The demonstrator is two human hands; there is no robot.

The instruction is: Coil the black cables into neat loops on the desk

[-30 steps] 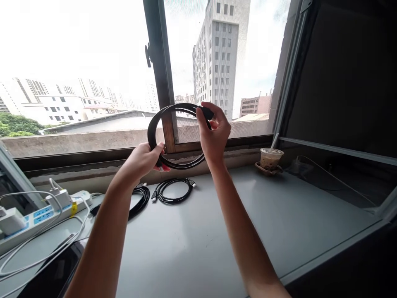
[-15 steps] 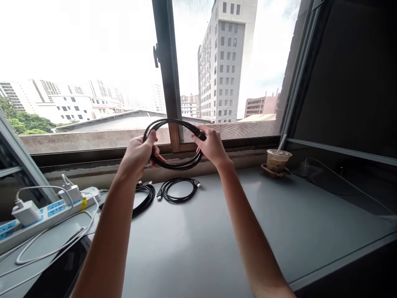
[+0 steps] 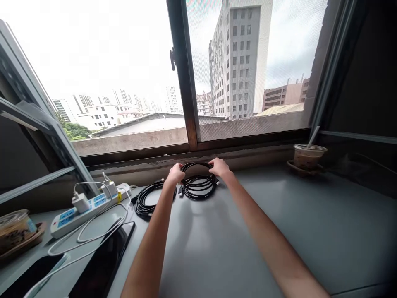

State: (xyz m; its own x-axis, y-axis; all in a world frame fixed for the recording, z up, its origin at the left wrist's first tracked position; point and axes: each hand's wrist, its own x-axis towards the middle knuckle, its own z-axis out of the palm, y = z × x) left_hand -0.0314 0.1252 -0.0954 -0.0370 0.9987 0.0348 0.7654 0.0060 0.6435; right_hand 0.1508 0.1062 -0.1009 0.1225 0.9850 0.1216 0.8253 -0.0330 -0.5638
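Observation:
Between my two hands is a coiled black cable [image 3: 197, 164], held by its left and right sides. My left hand [image 3: 176, 174] grips the left side, and my right hand [image 3: 219, 167] pinches the right side. Just below it, a second black cable coil [image 3: 198, 196] lies on the grey desk [image 3: 211, 252], with a plug end showing at its left. The held coil overlaps this one in view; I cannot tell whether they touch. Another, thicker-looking black cable coil [image 3: 142, 205] lies to the left, partly behind my left forearm.
A white power strip [image 3: 93, 207] with chargers and white cords stands at the left. A black tablet [image 3: 107, 252] and a phone [image 3: 34, 275] lie in front of it. Drink cups stand at far left [image 3: 15, 231] and back right [image 3: 308, 156]. A window runs behind the desk.
Both hands have lowered the held cable coil from in front of the window to just over the coil on the desk. The view has turned slightly left.

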